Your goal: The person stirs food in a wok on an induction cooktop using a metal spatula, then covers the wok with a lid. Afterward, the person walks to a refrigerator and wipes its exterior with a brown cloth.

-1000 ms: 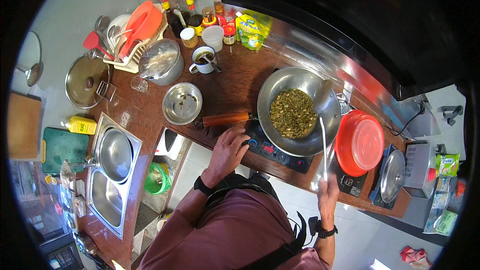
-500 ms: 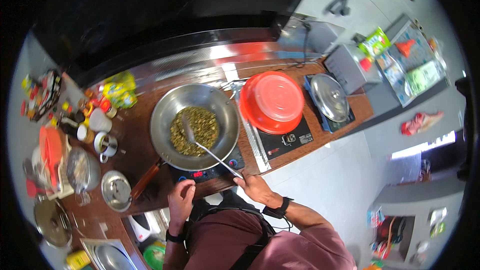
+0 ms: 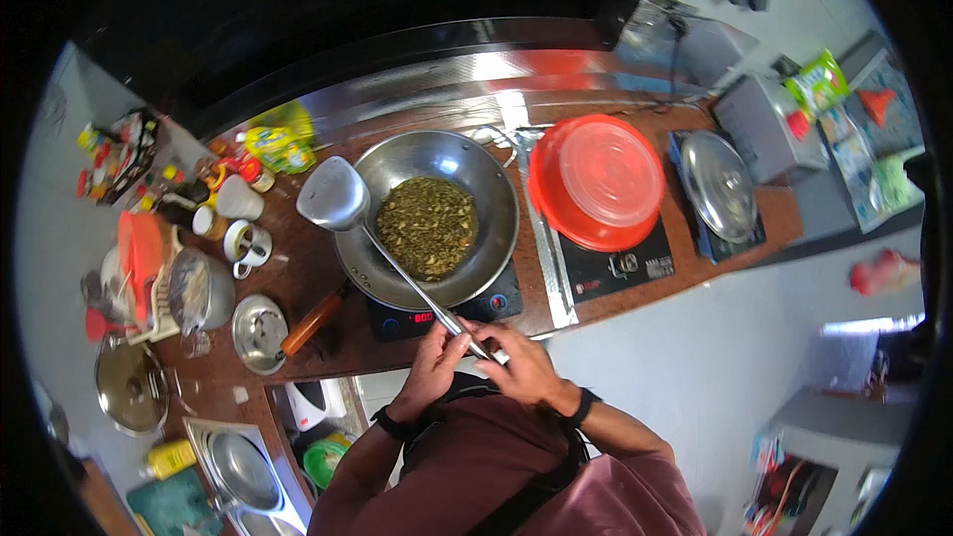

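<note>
Spatula, shiny broad-ended metal, coarse greenish bits, round steel wok

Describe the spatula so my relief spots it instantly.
Find the big silver wok. Across its near left side slants the spatula, in the left hand and right hand. Unlike the wok's brown handle, it is silver, with a broad blade.

I see this from the left one of two fisheye cameras on my head, looking down and forward over my shirt. My hands lie near, below centre; the wide view also takes in the bench and floor, bending toward its rim.
</note>
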A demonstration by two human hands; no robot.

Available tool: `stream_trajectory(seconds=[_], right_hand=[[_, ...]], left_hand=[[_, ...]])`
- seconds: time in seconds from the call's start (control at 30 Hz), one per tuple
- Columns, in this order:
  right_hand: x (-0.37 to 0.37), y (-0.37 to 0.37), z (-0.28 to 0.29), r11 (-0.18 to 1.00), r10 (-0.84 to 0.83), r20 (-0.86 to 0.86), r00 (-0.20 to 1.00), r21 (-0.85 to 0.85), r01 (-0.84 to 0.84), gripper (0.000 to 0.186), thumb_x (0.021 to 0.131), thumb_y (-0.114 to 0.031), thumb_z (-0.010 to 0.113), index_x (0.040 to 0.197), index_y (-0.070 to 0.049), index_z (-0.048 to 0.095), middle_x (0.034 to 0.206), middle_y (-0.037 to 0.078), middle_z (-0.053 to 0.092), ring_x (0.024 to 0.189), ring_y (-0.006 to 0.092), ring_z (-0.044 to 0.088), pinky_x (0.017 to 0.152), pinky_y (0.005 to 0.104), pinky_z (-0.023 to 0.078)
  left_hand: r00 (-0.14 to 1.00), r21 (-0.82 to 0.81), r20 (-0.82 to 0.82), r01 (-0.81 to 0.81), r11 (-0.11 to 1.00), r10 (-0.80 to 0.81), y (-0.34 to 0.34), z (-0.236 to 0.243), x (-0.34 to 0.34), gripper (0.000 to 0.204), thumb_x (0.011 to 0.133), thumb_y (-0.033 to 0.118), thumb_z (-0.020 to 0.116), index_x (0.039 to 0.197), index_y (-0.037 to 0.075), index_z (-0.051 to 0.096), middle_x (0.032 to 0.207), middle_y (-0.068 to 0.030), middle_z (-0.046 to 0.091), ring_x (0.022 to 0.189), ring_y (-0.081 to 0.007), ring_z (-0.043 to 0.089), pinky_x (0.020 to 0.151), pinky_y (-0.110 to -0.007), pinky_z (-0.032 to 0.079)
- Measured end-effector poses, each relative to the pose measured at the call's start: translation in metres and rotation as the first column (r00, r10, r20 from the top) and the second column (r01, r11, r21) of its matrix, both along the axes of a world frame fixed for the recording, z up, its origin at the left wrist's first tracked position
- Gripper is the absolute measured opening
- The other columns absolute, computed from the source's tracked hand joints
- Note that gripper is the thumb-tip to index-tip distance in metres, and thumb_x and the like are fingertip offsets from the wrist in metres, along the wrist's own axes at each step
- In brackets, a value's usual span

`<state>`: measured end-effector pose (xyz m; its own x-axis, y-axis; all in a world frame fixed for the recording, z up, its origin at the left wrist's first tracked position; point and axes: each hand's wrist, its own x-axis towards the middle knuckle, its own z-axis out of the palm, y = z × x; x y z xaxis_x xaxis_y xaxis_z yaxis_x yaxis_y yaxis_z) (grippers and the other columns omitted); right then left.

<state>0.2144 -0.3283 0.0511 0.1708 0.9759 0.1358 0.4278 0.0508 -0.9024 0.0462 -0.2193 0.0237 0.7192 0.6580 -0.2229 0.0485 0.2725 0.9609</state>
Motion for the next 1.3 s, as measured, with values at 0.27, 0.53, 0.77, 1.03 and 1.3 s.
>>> stream_trajectory(seconds=[0.27,0.53,0.77,1.03,1.3], right_hand=[[0.380,-0.069,-0.038,0.686,-0.727,0.213,0.652,0.246,0.685,0.020,0.095,0.000,0.071,0.114,0.000,0.065,0.107,0.010,0.063,0.093,0.0208,0.060,0.085,0.0349,0.052],[0.740,-0.151,-0.096,0.516,-0.546,0.815,0.194,0.144,0.844,0.062,0.095,-0.029,0.074,0.150,-0.007,0.057,0.142,0.032,0.057,0.123,0.0508,0.060,0.105,0.0543,0.051],[0.764,-0.126,-0.119,0.701,-0.446,0.576,0.685,-0.250,0.668,0.042,0.092,-0.026,0.072,0.126,-0.001,0.070,0.109,0.029,0.074,0.103,0.0457,0.072,0.091,0.0505,0.055],[0.745,-0.105,-0.102,0.682,-0.312,0.808,0.500,-0.176,0.710,0.042,0.091,-0.028,0.073,0.116,0.005,0.069,0.110,0.030,0.074,0.107,0.0499,0.070,0.092,0.0532,0.055],[0.682,-0.127,-0.032,0.750,-0.470,0.805,0.363,0.147,0.645,0.047,0.096,-0.016,0.068,0.139,0.002,0.062,0.120,0.029,0.072,0.111,0.0461,0.070,0.096,0.0535,0.052]], left_hand=[[0.923,-0.007,-0.102,-0.374,0.927,0.372,-0.043,0.001,0.029,0.022,0.113,0.022,0.052,0.123,0.003,0.055,0.102,-0.0089,0.069,0.095,-0.0194,0.069,0.090,-0.036,0.057],[0.795,-0.158,-0.004,-0.599,0.785,0.606,-0.110,0.030,0.085,0.030,0.110,0.031,0.059,0.124,0.005,0.055,0.100,-0.0093,0.066,0.095,-0.0238,0.068,0.091,-0.038,0.055],[0.738,-0.195,0.059,-0.652,0.732,0.673,-0.123,0.044,0.100,0.029,0.111,0.030,0.058,0.123,0.003,0.058,0.099,-0.0081,0.068,0.092,-0.0215,0.069,0.090,-0.035,0.056],[0.670,-0.187,0.067,-0.719,0.669,0.739,-0.139,0.037,0.101,0.032,0.109,0.033,0.062,0.124,0.005,0.059,0.097,-0.0065,0.067,0.092,-0.0206,0.068,0.089,-0.036,0.057],[0.631,-0.171,0.120,-0.748,0.642,0.767,-0.129,0.030,0.059,0.031,0.109,0.033,0.063,0.124,0.006,0.059,0.096,-0.0057,0.068,0.089,-0.0186,0.069,0.083,-0.033,0.057]])
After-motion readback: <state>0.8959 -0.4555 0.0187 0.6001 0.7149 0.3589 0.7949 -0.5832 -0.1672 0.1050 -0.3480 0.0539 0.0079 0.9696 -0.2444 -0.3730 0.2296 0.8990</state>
